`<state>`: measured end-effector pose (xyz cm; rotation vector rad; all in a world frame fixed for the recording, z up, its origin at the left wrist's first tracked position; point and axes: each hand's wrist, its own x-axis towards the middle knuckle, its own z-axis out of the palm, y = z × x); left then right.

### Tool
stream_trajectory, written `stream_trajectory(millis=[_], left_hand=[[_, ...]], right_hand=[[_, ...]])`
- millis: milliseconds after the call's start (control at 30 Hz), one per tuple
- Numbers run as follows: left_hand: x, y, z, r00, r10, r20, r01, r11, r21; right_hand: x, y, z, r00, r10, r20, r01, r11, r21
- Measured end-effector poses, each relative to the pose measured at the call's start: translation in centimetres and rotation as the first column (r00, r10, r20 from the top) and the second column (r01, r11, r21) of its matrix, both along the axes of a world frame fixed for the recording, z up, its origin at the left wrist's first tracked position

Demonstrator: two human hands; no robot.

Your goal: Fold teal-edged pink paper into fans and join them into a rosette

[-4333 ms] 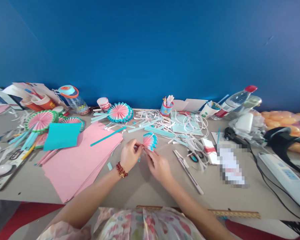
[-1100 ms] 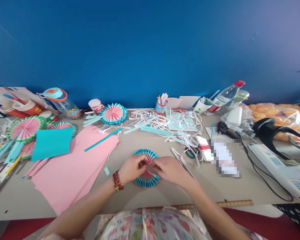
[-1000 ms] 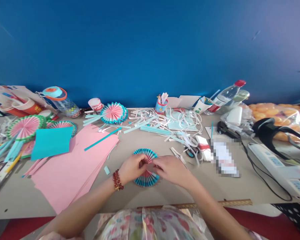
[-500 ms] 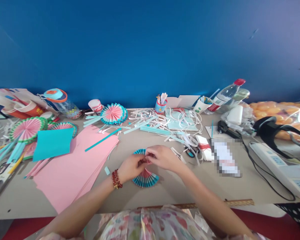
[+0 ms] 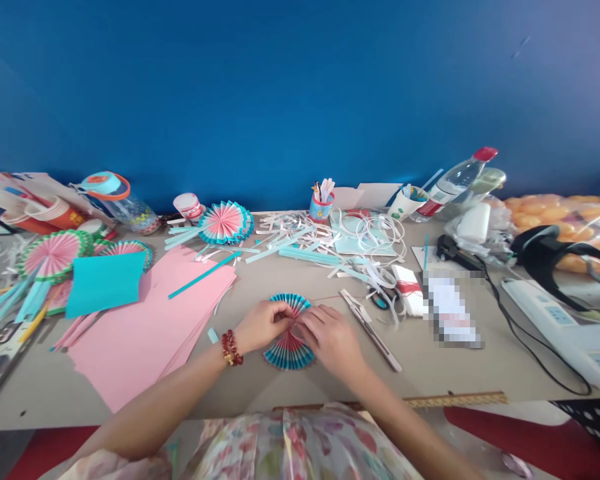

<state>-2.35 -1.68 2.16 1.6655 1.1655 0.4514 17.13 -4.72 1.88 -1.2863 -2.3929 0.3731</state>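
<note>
A pleated paper fan (image 5: 291,353), pink inside with blue edges, lies on the table. It is pinched in at its waist and spreads out above and below. My left hand (image 5: 265,327), with a red bead bracelet (image 5: 231,348) at its wrist, closes its thumb and fingers on the fan's narrow middle. From the right, my right hand (image 5: 333,337) meets it there, fingers bent in a pinch. A thin red thread (image 5: 333,297) runs from near the right fingers towards a white card wound with red thread (image 5: 410,291). The fingertips partly hide the fan's centre.
A utility knife (image 5: 373,331) lies right of my right hand, with scissors (image 5: 380,300) behind it. Pink sheets (image 5: 150,333) and a blue sheet (image 5: 107,283) lie left. Paper strips (image 5: 300,233), a pen cup (image 5: 321,208) and a bottle (image 5: 455,187) stand or lie along the back.
My right hand has shifted down and right, turning so its fingers reach in from the side. The utility knife and the red thread now show. My left hand stays at the fan's middle.
</note>
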Motion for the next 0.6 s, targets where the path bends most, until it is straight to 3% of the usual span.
stream_trajectory(millis=[100, 600], left_hand=[[0.0, -0.1, 0.0, 1.0, -0.003, 0.003, 0.003, 1.0, -0.02], [-0.1, -0.2, 0.1, 0.999, 0.023, 0.024, -0.023, 0.999, -0.035]], right_hand=[[-0.1, -0.1, -0.5, 0.999, -0.049, 0.008, 0.049, 0.998, 0.03], [-0.4, -0.9, -1.4, 0.994, 0.024, -0.108, -0.034, 0.995, -0.096]])
